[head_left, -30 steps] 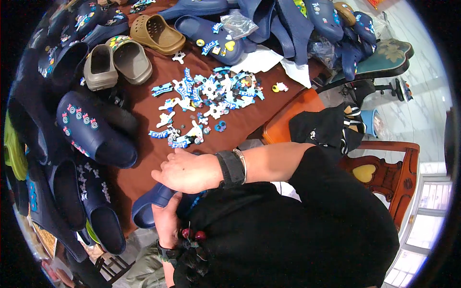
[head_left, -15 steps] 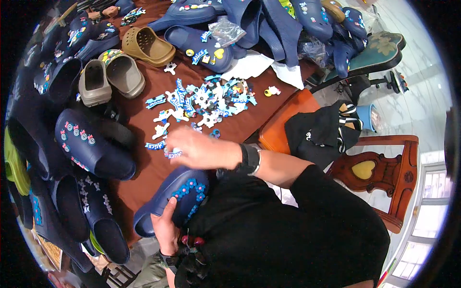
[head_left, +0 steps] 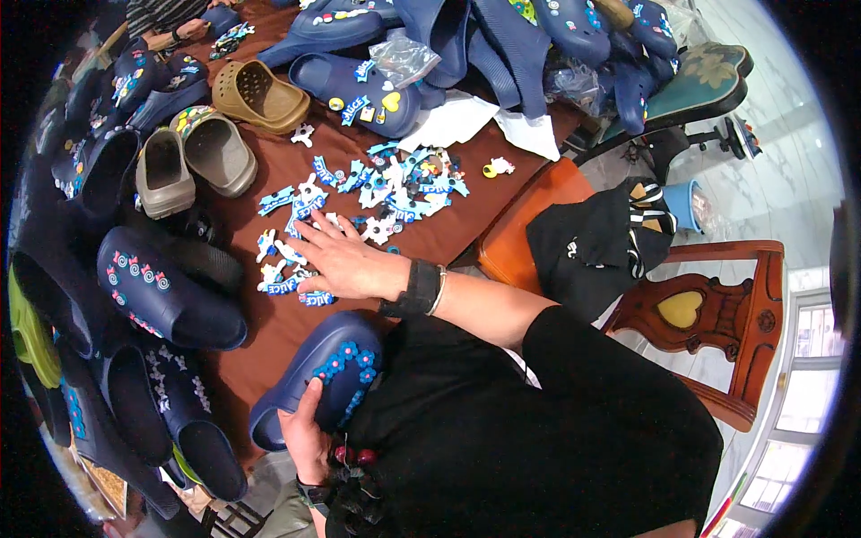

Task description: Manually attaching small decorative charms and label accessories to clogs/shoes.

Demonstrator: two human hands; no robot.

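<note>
My left hand [head_left: 308, 432] grips a navy clog [head_left: 314, 359] at the table's near edge, the thumb lying on its upper. A curved band of blue and pink flower charms [head_left: 359, 356] decorates that clog. Beyond it, my right hand [head_left: 352, 262] lies with fingers spread over the near side of a loose pile of shoe charms [head_left: 413, 184], mostly white, light blue and dark blue. Several banner-shaped charms [head_left: 285, 285] show beside its fingertips; others are hidden under the palm.
Navy clogs [head_left: 170, 287] crowd the left side, with a grey pair [head_left: 220, 154] and a tan clog [head_left: 262, 97] farther back. More navy clogs and white paper [head_left: 448, 121] lie at the back. A wooden chair [head_left: 717, 309] and an orange seat [head_left: 529, 224] stand on the right.
My right hand has gone from bunched fingers at the pile's near edge to spread fingers lying on the charms. Some charms have shifted nearer. The left hand keeps its hold on the clog.
</note>
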